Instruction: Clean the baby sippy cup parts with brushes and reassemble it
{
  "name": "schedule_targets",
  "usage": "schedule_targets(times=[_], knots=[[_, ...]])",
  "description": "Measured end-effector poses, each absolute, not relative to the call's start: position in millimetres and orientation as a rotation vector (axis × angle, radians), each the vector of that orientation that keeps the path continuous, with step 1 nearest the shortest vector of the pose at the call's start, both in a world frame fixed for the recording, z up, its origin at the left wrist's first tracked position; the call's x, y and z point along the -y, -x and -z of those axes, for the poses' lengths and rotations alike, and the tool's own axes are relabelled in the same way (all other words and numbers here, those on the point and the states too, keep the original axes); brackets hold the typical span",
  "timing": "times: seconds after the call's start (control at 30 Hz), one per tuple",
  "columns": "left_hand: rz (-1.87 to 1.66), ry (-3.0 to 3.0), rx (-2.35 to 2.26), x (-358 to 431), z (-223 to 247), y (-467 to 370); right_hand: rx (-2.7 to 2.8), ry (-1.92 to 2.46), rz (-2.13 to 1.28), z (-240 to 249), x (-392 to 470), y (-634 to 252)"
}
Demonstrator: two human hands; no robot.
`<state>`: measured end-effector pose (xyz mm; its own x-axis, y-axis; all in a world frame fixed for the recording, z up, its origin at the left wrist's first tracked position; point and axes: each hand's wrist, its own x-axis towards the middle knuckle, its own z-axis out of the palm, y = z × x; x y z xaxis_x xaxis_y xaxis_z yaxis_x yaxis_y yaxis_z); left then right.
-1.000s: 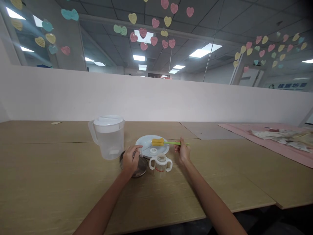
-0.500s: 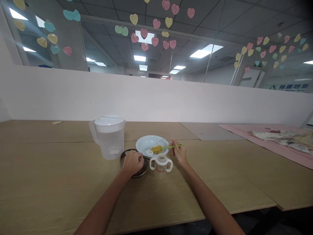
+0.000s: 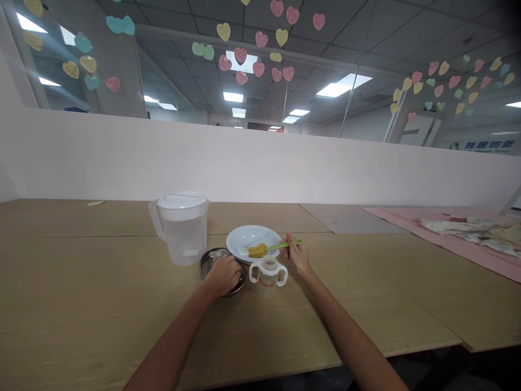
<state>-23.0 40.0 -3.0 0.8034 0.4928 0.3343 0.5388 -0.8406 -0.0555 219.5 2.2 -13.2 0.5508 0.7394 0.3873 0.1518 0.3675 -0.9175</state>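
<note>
My right hand [image 3: 298,255] is closed on the green handle of a brush [image 3: 280,245], whose yellow head [image 3: 258,250] lies in a white plate [image 3: 246,234]. Beside the yellow head in the plate is a small white ring [image 3: 243,252]. My left hand [image 3: 224,275] is closed over a round metal dish [image 3: 205,264]; what its fingers hold, if anything, is hidden. A clear piece [image 3: 218,253] shows in the dish behind that hand. Between my hands stands a clear two-handled cup [image 3: 267,278] with an open top.
A lidded clear pitcher [image 3: 185,234] stands on the wooden table [image 3: 101,304], left of the dish. A pink cloth [image 3: 407,221] with crumpled material [image 3: 468,231] lies at the far right. A white wall [image 3: 252,163] rises behind the table.
My left hand has shifted slightly right and down, uncovering the clear piece in the dish. The yellow head and white ring have moved a little left in the plate.
</note>
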Motion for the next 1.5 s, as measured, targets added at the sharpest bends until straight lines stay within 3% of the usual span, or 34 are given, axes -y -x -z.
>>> schedule_targets(times=[0.53,0.9,1.1,1.5], knots=[[0.448,3.009,0.958,-35.8,2.8,24.7,1.063,1.21,-0.44,27.3,-9.6,-218.2],[0.668,3.072,1.187,-35.7,-0.4,21.9,1.076,1.234,-0.446,27.3,-9.9,-218.9],[0.655,3.017,1.471,-34.6,-6.3,22.4,1.124,1.261,-0.337,26.4,-8.4,-219.3],[0.599,2.737,1.585,-31.1,-16.7,23.1,1.154,1.256,-0.408,24.8,-7.6,-217.6]])
